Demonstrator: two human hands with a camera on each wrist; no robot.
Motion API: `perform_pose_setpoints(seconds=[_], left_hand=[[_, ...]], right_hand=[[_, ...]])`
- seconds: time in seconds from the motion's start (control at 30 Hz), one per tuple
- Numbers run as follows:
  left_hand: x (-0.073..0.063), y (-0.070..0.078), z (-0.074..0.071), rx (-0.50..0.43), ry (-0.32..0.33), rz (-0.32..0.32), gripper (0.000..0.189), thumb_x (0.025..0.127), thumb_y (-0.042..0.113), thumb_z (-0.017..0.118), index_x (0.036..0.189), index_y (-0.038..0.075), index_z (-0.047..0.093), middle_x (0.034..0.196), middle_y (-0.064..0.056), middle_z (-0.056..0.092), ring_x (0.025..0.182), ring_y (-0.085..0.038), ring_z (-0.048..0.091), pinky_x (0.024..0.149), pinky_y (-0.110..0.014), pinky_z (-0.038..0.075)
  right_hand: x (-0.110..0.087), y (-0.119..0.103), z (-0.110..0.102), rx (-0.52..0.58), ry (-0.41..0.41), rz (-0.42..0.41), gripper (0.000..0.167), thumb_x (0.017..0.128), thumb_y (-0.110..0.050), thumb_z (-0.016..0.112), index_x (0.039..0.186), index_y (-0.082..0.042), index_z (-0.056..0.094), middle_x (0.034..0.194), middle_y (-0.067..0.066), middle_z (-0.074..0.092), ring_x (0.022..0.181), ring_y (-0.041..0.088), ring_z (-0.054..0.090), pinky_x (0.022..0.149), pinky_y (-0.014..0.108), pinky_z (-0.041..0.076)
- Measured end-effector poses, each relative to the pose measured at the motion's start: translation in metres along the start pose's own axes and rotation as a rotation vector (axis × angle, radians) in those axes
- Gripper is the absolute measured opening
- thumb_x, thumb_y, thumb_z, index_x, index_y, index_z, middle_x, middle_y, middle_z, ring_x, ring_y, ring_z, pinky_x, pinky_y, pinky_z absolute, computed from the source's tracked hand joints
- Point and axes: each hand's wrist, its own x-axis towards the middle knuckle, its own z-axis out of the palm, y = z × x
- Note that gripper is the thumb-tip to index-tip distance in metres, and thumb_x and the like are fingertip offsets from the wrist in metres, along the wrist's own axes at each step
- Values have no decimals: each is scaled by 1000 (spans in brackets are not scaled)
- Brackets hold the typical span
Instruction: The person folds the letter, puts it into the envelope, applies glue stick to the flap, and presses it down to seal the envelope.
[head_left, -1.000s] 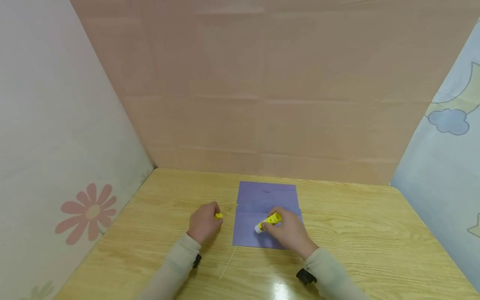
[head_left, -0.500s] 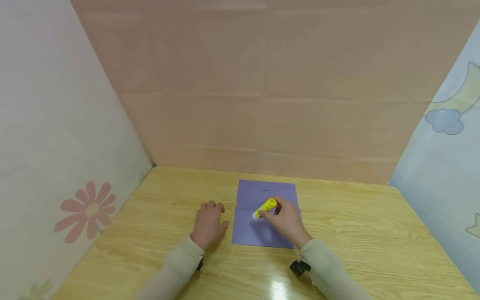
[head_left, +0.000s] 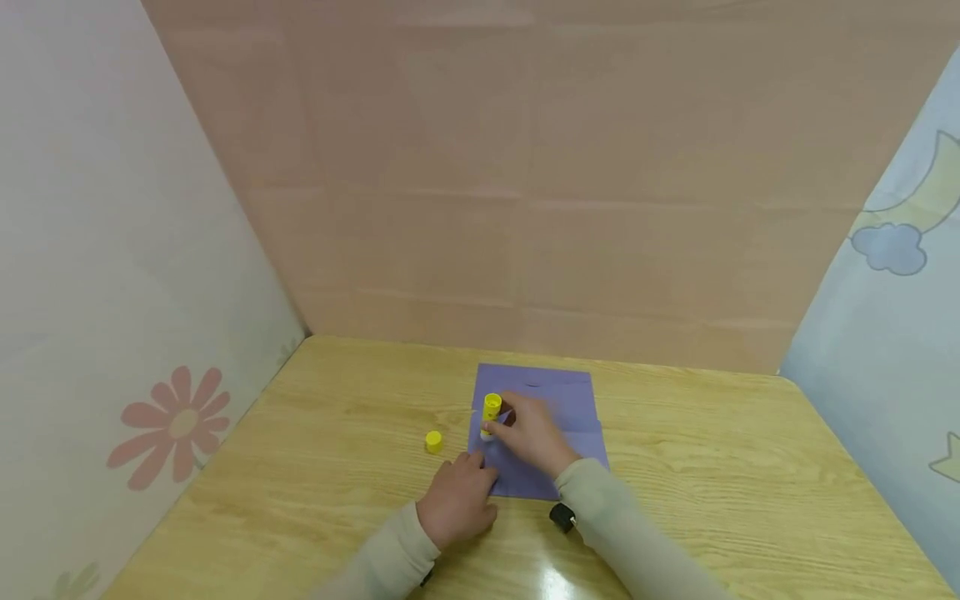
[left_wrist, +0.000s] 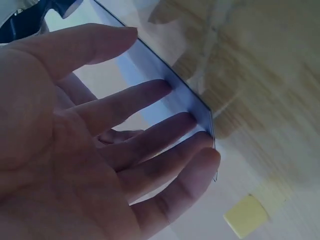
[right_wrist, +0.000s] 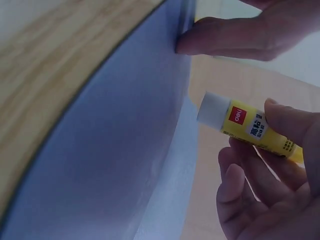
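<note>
A purple folded sheet of paper (head_left: 555, 408) lies on the wooden table. My right hand (head_left: 534, 435) pinches a yellow glue stick (head_left: 491, 408) between thumb and fingers, white end down over the sheet's left side. In the right wrist view the glue stick (right_wrist: 255, 125) shows a red label and its white end close to the paper (right_wrist: 115, 120). My left hand (head_left: 459, 498) rests its fingertips on the sheet's near left corner; the left wrist view shows its fingers (left_wrist: 150, 145) nearly straight along the paper's edge. The yellow cap (head_left: 433, 442) stands on the table just left of the sheet.
The light wooden table (head_left: 720, 467) spreads around the sheet on all sides. Behind it rises a creased brownish-pink backdrop (head_left: 525, 183). Pale printed panels border the left and right, one with a red flower (head_left: 183, 423), the other with a blue cloud (head_left: 890, 248).
My left hand has let go of the yellow cap, leaving it on the table, and moved right and nearer onto the sheet's corner. The glue stick has moved left and turned more upright.
</note>
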Motion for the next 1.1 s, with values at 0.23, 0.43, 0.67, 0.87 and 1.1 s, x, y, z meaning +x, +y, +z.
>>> perform_pose_setpoints(seconds=[0.23,0.43,0.67,0.87,1.1], left_hand=[[0,-1,2,-4,-4,17,16,73,18,77,87,12,73,82,-1,55,70,-16,53,57,-33,42],[2,-2,4,25,19,44,13,74,13,73,86,12,74,82,-1,57,68,-16,54,54,-33,42],[1,1,5,45,38,42,9,72,11,73,81,12,72,80,-1,56,66,-17,55,55,-33,40],[1,0,5,33,32,31,10,68,12,73,78,12,70,76,0,51,63,-16,51,54,-32,35],[1,-2,1,11,-2,22,18,68,12,73,86,10,75,75,1,49,62,-14,48,54,-31,35]], right_hand=[[5,-1,13,-64,-129,-59,13,94,-25,72,103,-20,64,101,-2,70,82,12,65,67,28,52],[3,-3,10,-78,-158,-65,14,96,-25,69,106,-18,64,106,2,70,94,21,67,75,38,53],[0,3,4,-111,-147,-52,12,95,-29,69,99,-21,62,104,-1,69,93,18,65,76,37,52],[-5,10,-4,-130,-120,-47,15,94,-31,71,95,-21,60,98,-3,67,92,19,64,76,39,50],[-17,16,-17,-151,-82,-20,17,92,-30,73,90,-22,58,93,-6,65,93,20,64,80,41,51]])
